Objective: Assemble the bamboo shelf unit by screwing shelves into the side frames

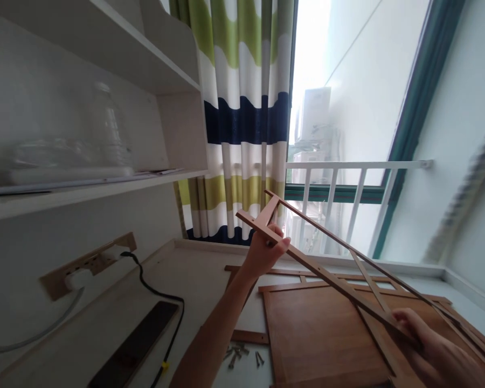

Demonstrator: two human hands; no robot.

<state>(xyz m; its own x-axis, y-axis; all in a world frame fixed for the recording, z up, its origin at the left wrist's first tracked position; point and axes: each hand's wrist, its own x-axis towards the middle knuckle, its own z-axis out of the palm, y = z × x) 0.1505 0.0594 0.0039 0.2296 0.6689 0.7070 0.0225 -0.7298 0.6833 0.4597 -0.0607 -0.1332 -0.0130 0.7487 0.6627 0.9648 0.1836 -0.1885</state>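
Note:
A light wooden frame [319, 271] with two long rails and short crosspieces slants across the view, raised and tilted. My left hand [264, 253] is closed around the nearer rail close to its far end, by a crosspiece. A small dark spot shows beside its fingers; I cannot make out what it is. My right hand [422, 337] grips the same rail lower down, at the right, its fingertips partly hidden. Beneath the frame lies a brown wooden panel [307, 328] with other slatted wooden pieces. Several metal screws [236, 353] are scattered left of the panel.
A flat dark slab [135, 342] and a black cable [161, 293] lie on the white surface at left. Plugs sit in a wall socket strip [89, 265]. Above, a white shelf [157, 180] holds a clear bottle [109, 126]. A striped curtain [242, 124] and white railing [355, 165] stand behind.

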